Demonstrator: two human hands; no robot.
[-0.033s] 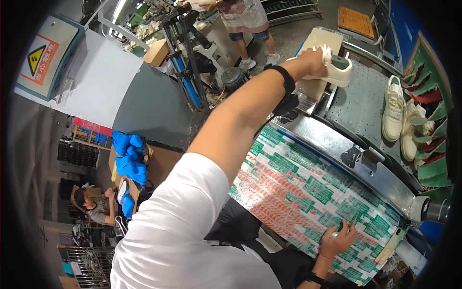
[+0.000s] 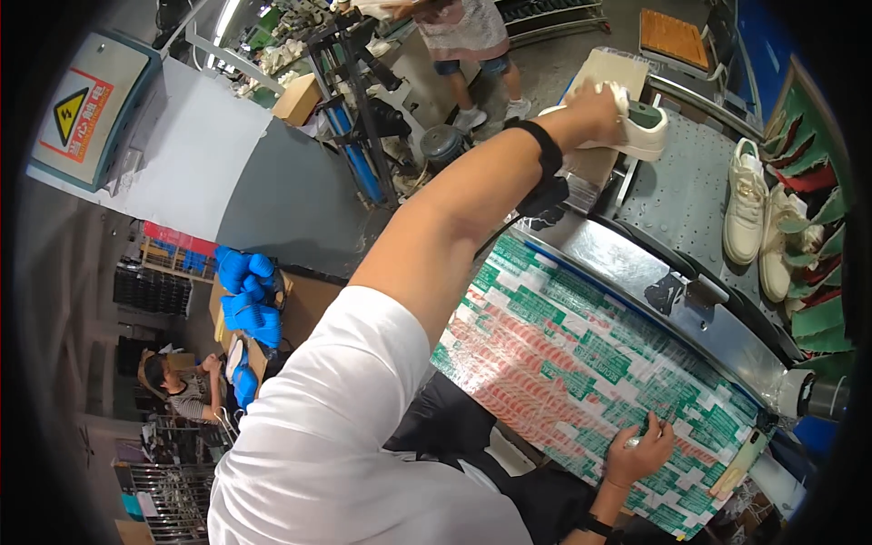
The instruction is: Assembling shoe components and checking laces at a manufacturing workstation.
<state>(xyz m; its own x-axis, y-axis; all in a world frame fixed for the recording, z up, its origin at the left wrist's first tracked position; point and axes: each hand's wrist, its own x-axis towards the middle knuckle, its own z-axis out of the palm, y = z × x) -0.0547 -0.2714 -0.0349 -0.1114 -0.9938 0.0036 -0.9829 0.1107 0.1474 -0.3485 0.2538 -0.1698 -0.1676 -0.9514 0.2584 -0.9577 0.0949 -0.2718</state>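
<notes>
My left hand (image 2: 595, 116), slightly blurred, reaches to the upper right with its fingers closed on a cream-white sneaker (image 2: 646, 141). The hand covers the sneaker's middle; its heel end and green inside show to the right. Beneath it lies a beige cardboard-like piece (image 2: 614, 71) at the end of a grey dotted metal surface (image 2: 677, 195). Lower right, my right hand (image 2: 639, 450) rests on a table covered in green, white and red printed film (image 2: 545, 345). Its fingers are apart and loosely bent, with a small pale spot between thumb and index finger.
A pair of cream sneakers, one nearer (image 2: 746, 204), stands on the metal surface beside a green rack (image 2: 827, 209) with red and green flaps. A phone (image 2: 740, 463) lies at the table's right corner. Blue bundles (image 2: 247, 291) sit left. Two people are farther off.
The view has shifted very slightly. My left hand and the sneaker have moved a touch to the right; my right hand stays in place.
</notes>
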